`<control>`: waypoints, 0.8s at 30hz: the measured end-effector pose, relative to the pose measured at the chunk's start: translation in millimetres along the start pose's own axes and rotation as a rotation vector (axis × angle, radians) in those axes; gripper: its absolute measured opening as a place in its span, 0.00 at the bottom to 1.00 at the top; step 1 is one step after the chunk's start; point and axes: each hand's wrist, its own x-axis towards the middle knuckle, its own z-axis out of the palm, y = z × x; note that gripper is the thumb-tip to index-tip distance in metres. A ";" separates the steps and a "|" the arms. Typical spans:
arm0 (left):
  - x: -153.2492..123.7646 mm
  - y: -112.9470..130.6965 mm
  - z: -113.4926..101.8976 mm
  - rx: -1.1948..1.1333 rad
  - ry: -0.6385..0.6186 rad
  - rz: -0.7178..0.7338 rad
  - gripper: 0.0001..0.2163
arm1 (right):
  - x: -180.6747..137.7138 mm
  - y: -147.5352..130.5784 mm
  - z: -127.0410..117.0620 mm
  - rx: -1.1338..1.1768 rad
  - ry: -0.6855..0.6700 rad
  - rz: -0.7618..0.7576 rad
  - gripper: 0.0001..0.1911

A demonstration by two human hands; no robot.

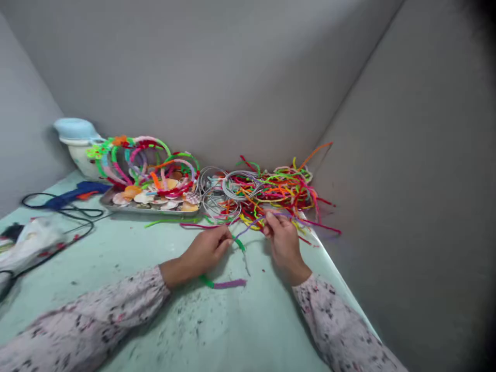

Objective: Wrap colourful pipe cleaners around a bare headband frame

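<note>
My left hand (207,249) is closed, thumb and fingers pinching a thin wire wrapped in green pipe cleaner (239,243). The wire's bare end (247,264) sticks out below the green part. From those fingertips a purple pipe cleaner (251,225) stretches up to my right hand (282,240), which pinches it between thumb and forefinger. A green and purple wrapped strip (229,284) shows below my left wrist; whether it joins the held wire is hidden.
Behind my hands lie coiled wires (242,185) and a heap of coloured pipe cleaners (289,186). A metal tray (155,213) of shells carries wrapped rings (147,155). At left are a blue glue gun (70,195) with its cord, a plastic bag (36,240) and a blue-lidded container (77,129).
</note>
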 end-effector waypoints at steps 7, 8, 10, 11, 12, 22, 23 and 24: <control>-0.3 -1.7 1.0 -0.011 0.027 -0.018 0.08 | 15.3 -33.2 -15.8 0.060 0.129 -0.080 0.15; 0.0 -2.1 1.3 -0.008 0.028 -0.021 0.09 | 17.2 -36.8 -17.3 0.076 0.142 -0.083 0.16; 0.5 -2.7 1.9 0.007 0.019 -0.019 0.10 | 21.1 -42.6 -20.9 0.086 0.153 -0.089 0.17; 0.7 -2.8 2.3 0.017 0.008 -0.011 0.10 | 23.2 -44.9 -23.2 0.080 0.158 -0.096 0.17; 0.7 -2.7 2.7 0.026 -0.003 0.000 0.10 | 25.4 -46.9 -25.9 0.070 0.166 -0.107 0.18; 0.2 4.4 2.3 0.096 -0.013 0.100 0.09 | 40.3 -57.3 -52.4 0.073 0.279 -0.216 0.13; 0.1 5.3 2.3 0.105 -0.007 0.110 0.09 | 40.6 -57.4 -52.8 0.084 0.296 -0.224 0.12; -0.1 6.1 2.2 0.111 -0.003 0.116 0.09 | 40.8 -57.3 -52.9 0.091 0.305 -0.224 0.11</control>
